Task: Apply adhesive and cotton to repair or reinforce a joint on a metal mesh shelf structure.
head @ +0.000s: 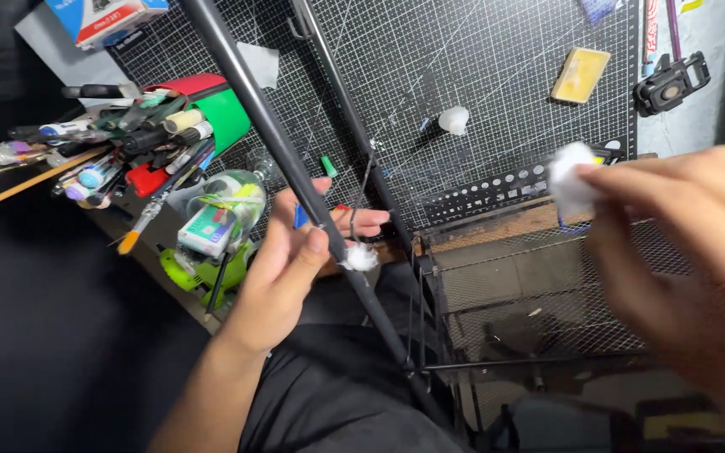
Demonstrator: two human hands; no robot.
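The right hand (690, 268) was blurred and partly cut off by the picture's right edge, so its fingers could not be told apart cleanly; it pinched a white cotton wad (571, 178) at its fingertips, raised just above and to the left of the palm. How much of the wad lay behind the fingers could not be made out. The left hand (289, 267) was closed around a long black pole (295, 172), thumb pressed on its near side, and the pole's top ran out of frame while its lower end sank behind dark clothing. Just right of that thumb a second small white tuft (360, 257) clung to the pole, fluffy and ragged. A thin wire (361, 201) rose from beside it. Beyond the left hand's fingers lay a gridded cutting mat (497, 75); to its left stood a crowded pen holder (140, 138), and below the right hand a black mesh basket (539, 294).
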